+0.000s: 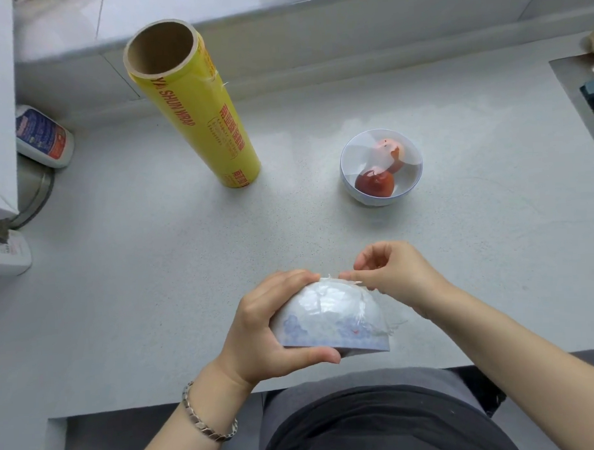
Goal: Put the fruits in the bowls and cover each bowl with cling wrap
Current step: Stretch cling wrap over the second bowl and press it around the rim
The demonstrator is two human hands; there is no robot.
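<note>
My left hand (269, 330) grips a white bowl with blue pattern (336, 321), tipped so its outside faces me, above the counter's front edge. Cling wrap (376, 318) is folded over the bowl's outside. My right hand (398, 271) pinches the wrap's edge at the bowl's foot. What is inside this bowl is hidden. A second white bowl (349, 176) stands upright farther back on the right, holding two red fruits (375, 185) under a sheet of wrap. The yellow cling wrap roll (197, 117) stands on end at the back left.
A grey speckled counter (155, 263) runs under everything. A white bottle with a red and blue label (43, 137) lies at the left, beside a metal pot (35, 193). A sink edge (573, 80) shows at the far right. A raised ledge runs along the back.
</note>
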